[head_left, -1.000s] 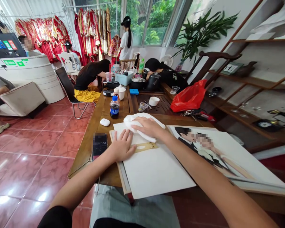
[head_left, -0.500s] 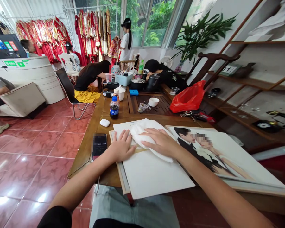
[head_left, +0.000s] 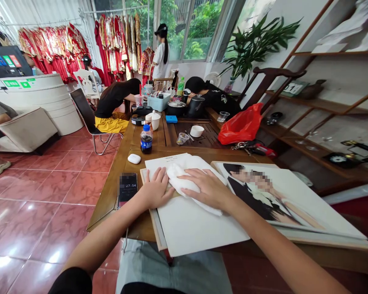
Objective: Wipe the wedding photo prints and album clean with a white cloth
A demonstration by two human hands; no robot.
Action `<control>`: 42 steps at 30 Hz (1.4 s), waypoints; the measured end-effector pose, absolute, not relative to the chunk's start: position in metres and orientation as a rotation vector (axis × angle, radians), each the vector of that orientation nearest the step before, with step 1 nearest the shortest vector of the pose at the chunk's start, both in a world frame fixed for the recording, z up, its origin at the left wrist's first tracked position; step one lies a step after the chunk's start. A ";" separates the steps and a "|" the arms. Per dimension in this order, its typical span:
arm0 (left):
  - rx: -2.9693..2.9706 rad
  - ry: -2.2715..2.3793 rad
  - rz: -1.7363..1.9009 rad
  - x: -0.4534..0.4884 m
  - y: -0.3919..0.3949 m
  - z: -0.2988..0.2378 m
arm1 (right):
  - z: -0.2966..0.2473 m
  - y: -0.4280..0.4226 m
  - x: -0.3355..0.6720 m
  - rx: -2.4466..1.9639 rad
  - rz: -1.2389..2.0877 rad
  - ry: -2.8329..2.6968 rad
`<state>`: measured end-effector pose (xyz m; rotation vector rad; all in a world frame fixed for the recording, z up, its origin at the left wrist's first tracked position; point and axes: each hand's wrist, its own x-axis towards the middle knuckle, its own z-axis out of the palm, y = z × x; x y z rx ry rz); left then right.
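Note:
A white sheet [head_left: 196,224] lies on a framed board [head_left: 155,228] at the near edge of a wooden table [head_left: 110,192]. My left hand [head_left: 155,188] rests flat on the sheet's upper left part, fingers spread. My right hand [head_left: 209,187] presses palm-down on a folded white cloth [head_left: 184,176] lying over the sheet. A large printed portrait panel [head_left: 291,200] lies just to the right of the sheet.
A phone [head_left: 127,185], white earbud case [head_left: 134,158] and dark drink bottle [head_left: 146,139] sit left of the sheet. Behind are a white bowl [head_left: 197,130], a red plastic bag [head_left: 241,125], kettles and cups. Two people lean on the table's far end; another stands by red garments.
My right hand has drawn the white cloth toward me over the sheet, covering the yellow ruler that showed before. My left hand has stayed in place.

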<state>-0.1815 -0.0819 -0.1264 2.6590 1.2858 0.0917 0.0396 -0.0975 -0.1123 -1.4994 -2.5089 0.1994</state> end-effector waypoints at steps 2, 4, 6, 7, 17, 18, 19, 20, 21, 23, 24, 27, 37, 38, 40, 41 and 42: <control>2.661 1.290 0.085 -0.182 -0.082 -0.127 | -0.113 -0.097 0.044 -1.537 0.174 -2.486; 2.661 1.292 0.084 -0.182 -0.081 -0.129 | -0.114 -0.098 0.051 -1.589 0.146 -2.454; 2.662 1.291 0.090 -0.182 -0.080 -0.131 | -0.115 -0.100 0.056 -1.644 0.118 -2.418; 2.663 1.289 0.093 -0.182 -0.080 -0.132 | -0.115 -0.102 0.058 -1.668 0.106 -2.401; 2.672 1.285 0.090 -0.183 -0.080 -0.134 | -0.118 -0.137 0.042 -1.357 0.066 -2.584; 2.670 1.286 0.089 -0.183 -0.080 -0.133 | -0.119 -0.139 0.043 -1.356 0.051 -2.583; 2.666 1.289 0.087 -0.183 -0.080 -0.132 | -0.119 -0.140 0.044 -1.371 0.035 -2.573; 2.663 1.292 0.086 -0.183 -0.080 -0.132 | -0.120 -0.140 0.047 -1.397 0.020 -2.559; 2.660 1.294 0.083 -0.182 -0.080 -0.132 | -0.121 -0.141 0.049 -1.430 0.003 -2.541; 2.655 1.297 0.076 -0.182 -0.080 -0.132 | -0.122 -0.142 0.054 -1.508 -0.039 -2.495; 2.651 1.300 0.073 -0.182 -0.080 -0.132 | -0.123 -0.144 0.055 -1.539 -0.061 -2.475; 2.644 1.306 0.072 -0.182 -0.080 -0.132 | -0.124 -0.155 0.051 -1.546 -0.085 -2.461; 2.645 1.298 0.052 -0.183 -0.081 -0.127 | -0.124 -0.206 0.033 -1.336 0.068 -2.600; 2.640 1.302 0.053 -0.182 -0.082 -0.127 | -0.126 -0.206 0.038 -1.391 0.010 -2.553; 2.640 1.299 0.054 -0.182 -0.081 -0.128 | -0.129 -0.205 0.047 -1.503 -0.113 -2.448; 2.642 1.297 0.055 -0.182 -0.081 -0.129 | -0.131 -0.205 0.051 -1.540 -0.163 -2.407; 2.644 1.297 0.058 -0.181 -0.081 -0.130 | -0.132 -0.205 0.052 -1.558 -0.201 -2.380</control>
